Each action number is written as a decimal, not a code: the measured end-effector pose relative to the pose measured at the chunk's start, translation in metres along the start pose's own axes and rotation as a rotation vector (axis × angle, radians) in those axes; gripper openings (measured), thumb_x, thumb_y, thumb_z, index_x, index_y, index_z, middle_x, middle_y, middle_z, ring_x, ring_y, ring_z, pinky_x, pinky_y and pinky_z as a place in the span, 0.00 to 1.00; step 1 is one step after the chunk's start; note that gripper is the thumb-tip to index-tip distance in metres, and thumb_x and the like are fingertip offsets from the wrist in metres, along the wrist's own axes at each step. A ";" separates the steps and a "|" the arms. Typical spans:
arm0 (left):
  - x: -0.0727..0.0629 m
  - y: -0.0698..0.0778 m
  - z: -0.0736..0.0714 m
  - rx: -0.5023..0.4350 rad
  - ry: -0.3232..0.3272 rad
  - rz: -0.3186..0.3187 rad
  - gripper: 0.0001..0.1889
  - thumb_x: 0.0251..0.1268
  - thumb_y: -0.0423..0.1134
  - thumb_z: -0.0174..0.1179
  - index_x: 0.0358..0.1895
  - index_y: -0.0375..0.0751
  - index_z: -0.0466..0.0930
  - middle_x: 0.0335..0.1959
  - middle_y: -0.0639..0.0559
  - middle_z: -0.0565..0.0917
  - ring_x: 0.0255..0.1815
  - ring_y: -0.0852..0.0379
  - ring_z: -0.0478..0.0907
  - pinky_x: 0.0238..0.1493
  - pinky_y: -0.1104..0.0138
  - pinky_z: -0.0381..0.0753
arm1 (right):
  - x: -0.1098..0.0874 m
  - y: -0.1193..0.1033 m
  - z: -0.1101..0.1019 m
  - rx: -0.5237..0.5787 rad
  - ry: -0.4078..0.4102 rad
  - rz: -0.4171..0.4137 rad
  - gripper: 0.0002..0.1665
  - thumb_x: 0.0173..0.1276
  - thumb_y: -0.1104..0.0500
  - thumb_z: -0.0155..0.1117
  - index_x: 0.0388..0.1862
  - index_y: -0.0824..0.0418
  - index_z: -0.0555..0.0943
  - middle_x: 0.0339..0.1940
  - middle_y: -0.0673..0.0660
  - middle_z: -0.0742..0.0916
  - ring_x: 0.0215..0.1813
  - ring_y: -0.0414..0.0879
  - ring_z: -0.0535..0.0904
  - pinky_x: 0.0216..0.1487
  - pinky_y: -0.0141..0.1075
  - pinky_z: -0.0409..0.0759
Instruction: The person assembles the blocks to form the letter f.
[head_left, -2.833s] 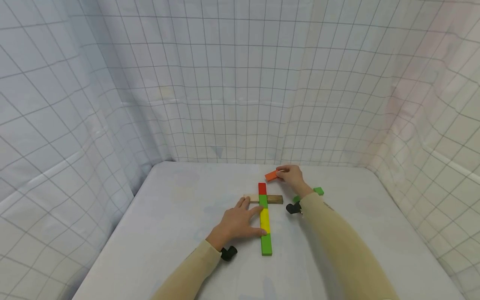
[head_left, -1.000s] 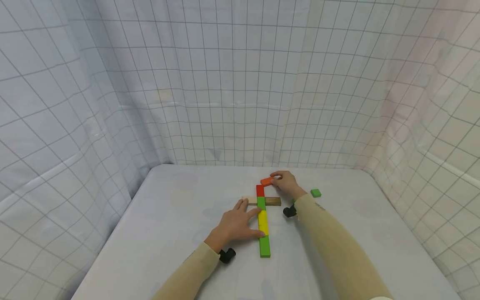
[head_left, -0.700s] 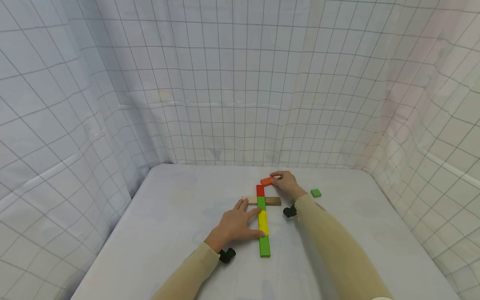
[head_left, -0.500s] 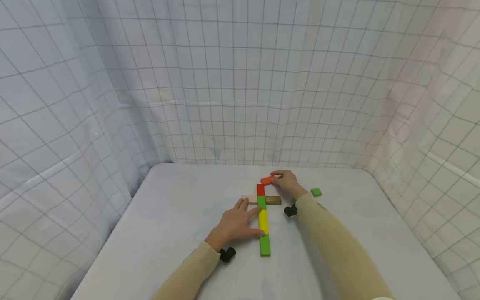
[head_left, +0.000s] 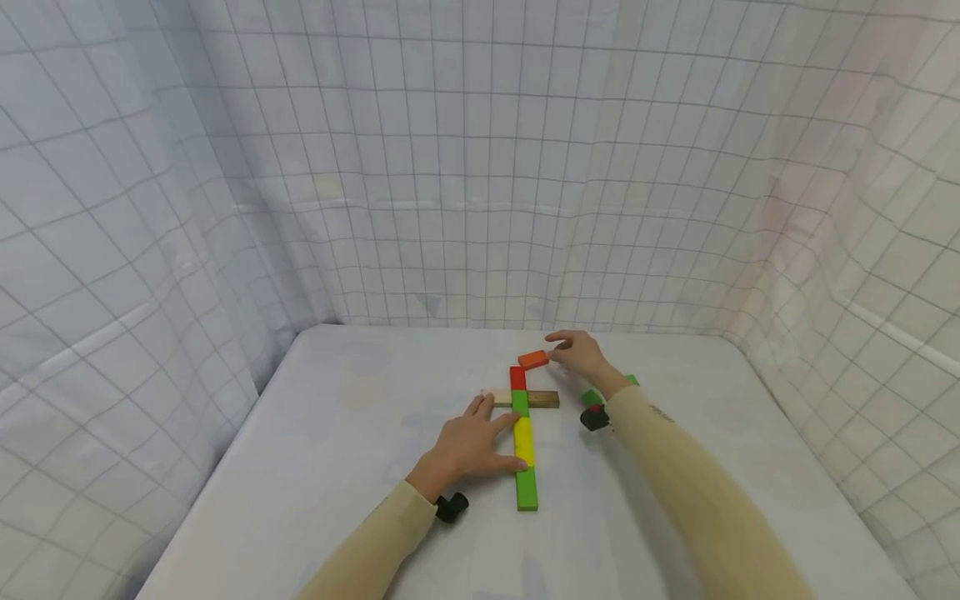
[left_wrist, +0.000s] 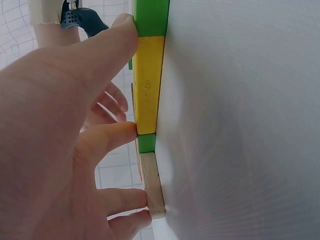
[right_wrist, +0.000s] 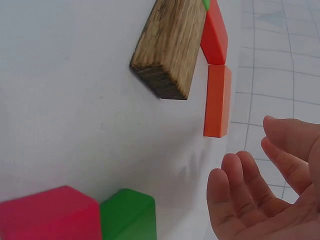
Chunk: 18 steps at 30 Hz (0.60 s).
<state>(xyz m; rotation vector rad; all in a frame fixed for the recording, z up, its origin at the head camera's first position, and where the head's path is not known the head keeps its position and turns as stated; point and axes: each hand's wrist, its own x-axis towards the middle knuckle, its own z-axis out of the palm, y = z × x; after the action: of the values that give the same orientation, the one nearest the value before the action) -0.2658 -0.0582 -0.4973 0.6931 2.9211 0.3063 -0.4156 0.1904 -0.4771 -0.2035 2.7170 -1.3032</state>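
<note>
We noted the right hand [head_left: 582, 355] released, just right of the orange block [head_left: 533, 360] — positioned far, beside the red block [head_left: 517, 378] — and the left hand [head_left: 467, 447] outspread, touching the yellow block [head_left: 524, 442].

On a white table [head_left: 352, 392], a column of blocks runs from near to far: green block [head_left: 527, 490], yellow block [head_left: 523, 442], short green block [head_left: 521, 403], red block [head_left: 518, 378]. A pale wooden block [head_left: 501, 398] extends left of the short green one, a brown wooden block [head_left: 543, 399] right. The left hand [head_left: 467, 448] is spread against the column's left side. An orange block [head_left: 533, 360] sits slanted at the far end, the right hand [head_left: 581, 354] just beside its right end.
</note>
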 end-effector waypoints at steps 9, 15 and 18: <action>0.001 -0.002 0.001 -0.005 0.002 0.001 0.46 0.54 0.79 0.56 0.76 0.66 0.65 0.80 0.39 0.54 0.80 0.39 0.49 0.57 0.42 0.76 | -0.018 -0.012 -0.010 -0.041 0.040 -0.070 0.25 0.71 0.56 0.67 0.67 0.56 0.79 0.52 0.59 0.84 0.50 0.56 0.78 0.51 0.46 0.80; 0.003 -0.003 0.004 0.002 0.006 0.001 0.45 0.54 0.79 0.56 0.76 0.67 0.64 0.80 0.39 0.54 0.80 0.39 0.49 0.55 0.43 0.77 | -0.033 -0.012 -0.016 -0.061 0.072 -0.089 0.24 0.71 0.57 0.68 0.65 0.55 0.80 0.53 0.60 0.84 0.54 0.57 0.79 0.54 0.51 0.79; 0.003 -0.003 0.004 -0.001 0.005 0.002 0.45 0.54 0.79 0.56 0.76 0.67 0.64 0.80 0.39 0.54 0.80 0.39 0.49 0.56 0.42 0.77 | -0.039 -0.008 -0.018 -0.053 0.081 -0.078 0.24 0.70 0.57 0.69 0.65 0.55 0.80 0.54 0.60 0.84 0.55 0.57 0.80 0.54 0.49 0.80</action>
<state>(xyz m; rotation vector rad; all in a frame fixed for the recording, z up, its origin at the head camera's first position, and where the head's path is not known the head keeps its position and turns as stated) -0.2693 -0.0588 -0.5025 0.6968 2.9250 0.3099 -0.3793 0.2063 -0.4575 -0.2697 2.8401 -1.2872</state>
